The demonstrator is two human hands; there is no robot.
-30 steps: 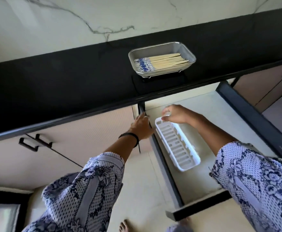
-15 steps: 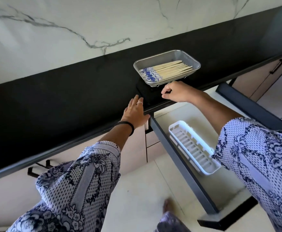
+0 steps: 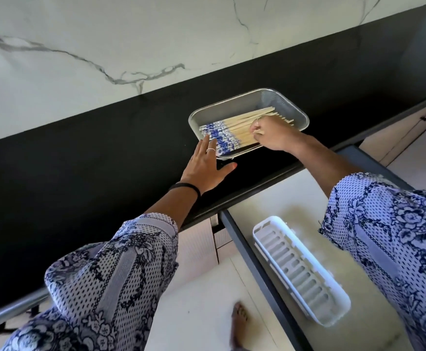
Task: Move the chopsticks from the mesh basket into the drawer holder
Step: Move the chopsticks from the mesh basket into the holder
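Pinching chopsticks point(image 3: 234, 127) in the mesh basket point(image 3: 232, 107), right grip point(image 3: 270, 134); left grip point(image 3: 207, 164) open alongside.

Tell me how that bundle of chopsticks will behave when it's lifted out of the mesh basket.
The chopsticks look like thin, straight sticks, so probably stiff and light. They lie loose and slightly fanned in the mesh basket, so some may slip or scatter unless squeezed together. The right hand is curled on them mid-length; the left hand reaches the patterned ends, likely steadying.

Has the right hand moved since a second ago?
Yes. The right hand went from the white holder in the drawer up into the mesh basket, onto the chopsticks.
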